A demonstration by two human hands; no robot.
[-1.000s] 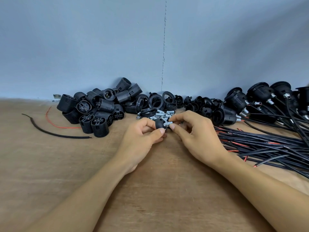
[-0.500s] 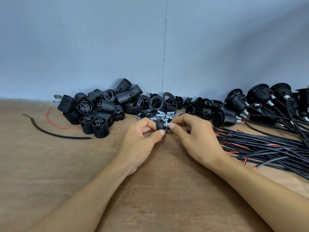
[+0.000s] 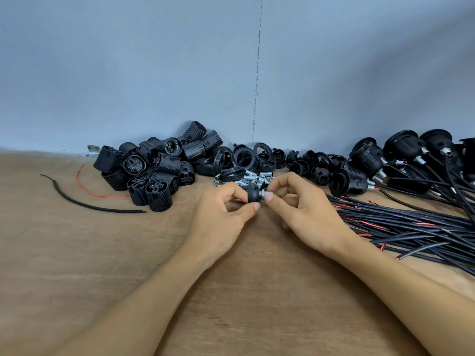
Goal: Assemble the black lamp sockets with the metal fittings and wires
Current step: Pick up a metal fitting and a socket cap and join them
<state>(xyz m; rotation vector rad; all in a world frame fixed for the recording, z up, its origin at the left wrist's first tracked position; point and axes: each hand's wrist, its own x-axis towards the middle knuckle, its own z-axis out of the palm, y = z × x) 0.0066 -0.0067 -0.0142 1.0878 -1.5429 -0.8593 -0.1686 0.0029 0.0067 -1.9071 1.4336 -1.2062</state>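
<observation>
Mid-worktop (image 3: 77, 253), the left hand (image 3: 221, 219) pinches a small black socket cap (image 3: 253, 196). The right hand (image 3: 303, 214) pinches the metal fitting (image 3: 264, 194) at the cap's three o'clock side. Threaded socket bodies (image 3: 154, 173) pile at ten o'clock, wires (image 3: 411, 223) at three.

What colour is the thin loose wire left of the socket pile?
The thin wire is red; head view.

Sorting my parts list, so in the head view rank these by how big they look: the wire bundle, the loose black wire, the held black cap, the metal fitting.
1. wire bundle
2. loose black wire
3. black cap
4. metal fitting, partly hidden
</observation>
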